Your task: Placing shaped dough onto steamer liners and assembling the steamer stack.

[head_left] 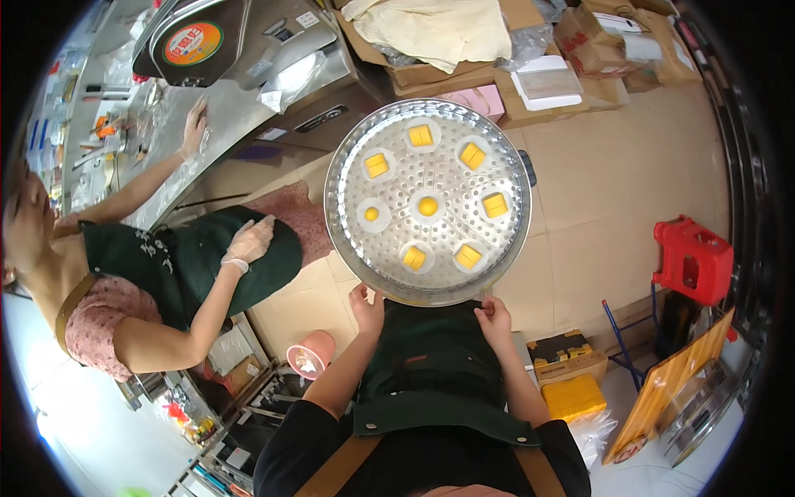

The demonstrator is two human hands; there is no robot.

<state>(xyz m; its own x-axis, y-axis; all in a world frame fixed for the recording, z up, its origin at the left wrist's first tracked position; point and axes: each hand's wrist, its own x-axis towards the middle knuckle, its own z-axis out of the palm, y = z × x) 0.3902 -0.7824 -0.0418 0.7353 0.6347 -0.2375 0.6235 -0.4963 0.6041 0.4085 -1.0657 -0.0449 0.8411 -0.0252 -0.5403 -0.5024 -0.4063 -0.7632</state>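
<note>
A round steel steamer pan [389,240] with a perforated bottom lies in front of me. Several yellow block-shaped dough pieces [473,155], each scored or split down the middle, sit on round white papers around its ring. Two yellow balls stand on papers too, one ball [427,206] in the centre and a smaller ball [372,214] to the left. My left hand [367,310] is closed, its fingertips at the pan's near rim. Just below that rim on the right, my right hand [494,318] has its fingers curled; what they hold is hidden. The pan's support is not visible.
A co-worker [149,257] in a green apron and clear gloves sits at left, one hand on a steel counter [170,124]. Cardboard boxes [588,41] line the back. A red stool [694,258] and wooden board [669,385] stand right; a pink bin [312,354] stands left.
</note>
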